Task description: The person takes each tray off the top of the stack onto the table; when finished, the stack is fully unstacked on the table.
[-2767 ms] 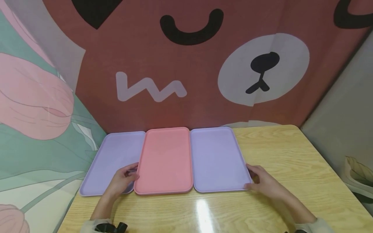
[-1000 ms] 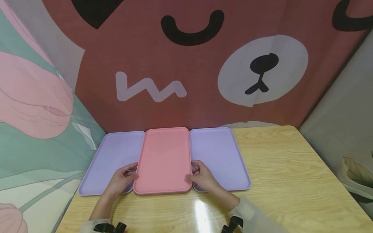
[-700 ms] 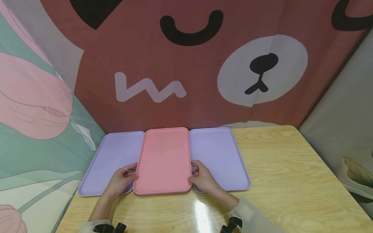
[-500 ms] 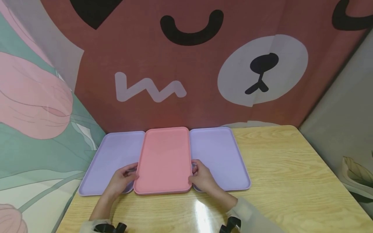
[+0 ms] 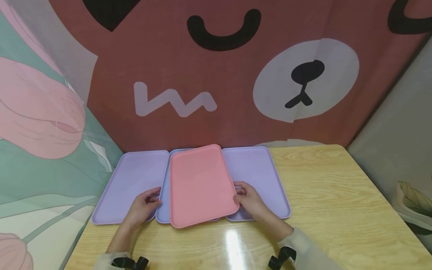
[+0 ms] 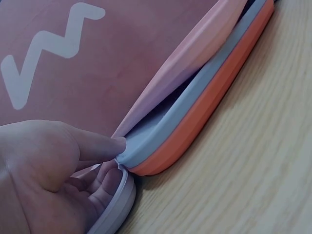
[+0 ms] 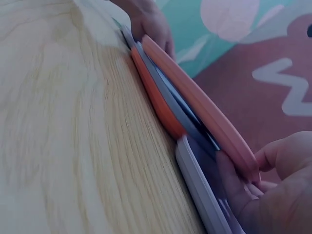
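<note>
My right hand [image 5: 251, 200] grips the right edge of a pink tray [image 5: 202, 187], thumb and fingers on either side of its rim. The tray is turned and tilted, raised off a blue tray [image 5: 164, 206] beneath it. An orange tray [image 6: 209, 117] lies under the blue one, showing in both wrist views. At the blue tray's left edge, my left hand [image 5: 141, 208] holds the rim, its thumb on the near corner and its other fingers curled. Purple trays flank this stack: a left purple tray [image 5: 135, 176] under my left hand, and a right purple tray [image 5: 256, 168].
The wooden table [image 5: 320, 187] extends to the right and in front of the trays. Behind them hangs a bear-print backdrop [image 5: 168, 131], with a floral cloth [image 5: 40, 180] along the left. A beige object [image 5: 415, 198] sits beyond the table's right edge.
My right hand has come from the right purple tray to the pink tray's edge, then drawn it rightward and up, uncovering the blue tray. My left hand has stayed at the left edge.
</note>
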`<state>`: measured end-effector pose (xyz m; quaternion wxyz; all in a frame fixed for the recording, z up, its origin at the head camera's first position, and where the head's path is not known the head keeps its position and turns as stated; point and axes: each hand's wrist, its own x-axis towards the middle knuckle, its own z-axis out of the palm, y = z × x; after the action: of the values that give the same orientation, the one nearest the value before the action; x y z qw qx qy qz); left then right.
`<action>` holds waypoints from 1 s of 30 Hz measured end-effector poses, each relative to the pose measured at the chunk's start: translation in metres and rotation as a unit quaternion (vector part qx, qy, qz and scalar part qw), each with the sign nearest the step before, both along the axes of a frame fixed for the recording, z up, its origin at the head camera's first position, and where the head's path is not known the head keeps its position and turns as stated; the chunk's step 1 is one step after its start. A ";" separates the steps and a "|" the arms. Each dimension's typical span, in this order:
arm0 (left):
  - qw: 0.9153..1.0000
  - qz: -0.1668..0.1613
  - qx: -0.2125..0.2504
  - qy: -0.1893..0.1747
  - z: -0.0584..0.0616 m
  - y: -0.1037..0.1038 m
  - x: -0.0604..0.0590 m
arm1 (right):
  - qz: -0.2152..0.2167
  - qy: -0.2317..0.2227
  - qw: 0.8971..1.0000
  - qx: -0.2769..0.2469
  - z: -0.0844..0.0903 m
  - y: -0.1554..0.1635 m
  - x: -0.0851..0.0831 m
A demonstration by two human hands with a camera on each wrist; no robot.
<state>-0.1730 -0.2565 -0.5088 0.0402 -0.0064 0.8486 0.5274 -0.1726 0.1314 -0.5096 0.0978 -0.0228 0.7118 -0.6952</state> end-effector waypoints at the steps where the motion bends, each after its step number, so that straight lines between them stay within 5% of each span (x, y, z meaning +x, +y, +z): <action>1: 1.000 0.001 -0.005 0.000 0.000 0.000 0.000 | 0.003 -0.004 1.000 -0.007 0.000 0.005 0.000; 7: 1.000 -0.003 -0.015 0.006 -0.002 0.000 0.001 | 0.011 -0.028 0.999 -0.040 -0.003 0.032 -0.005; 16: 1.000 0.001 -0.027 0.008 -0.004 -0.002 -0.002 | 0.016 -0.058 0.998 -0.014 -0.002 0.060 -0.022; 24: 1.000 0.003 -0.024 0.002 -0.001 0.001 -0.001 | -0.058 -0.063 0.996 -0.023 -0.006 0.074 -0.032; 30: 1.000 0.004 -0.024 -0.006 -0.002 0.001 -0.001 | -0.087 -0.072 0.993 -0.017 -0.004 0.074 -0.025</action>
<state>-0.1744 -0.2551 -0.5112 0.0435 -0.0138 0.8609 0.5067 -0.1971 0.2053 -0.5132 0.0875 0.0882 0.6902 -0.7129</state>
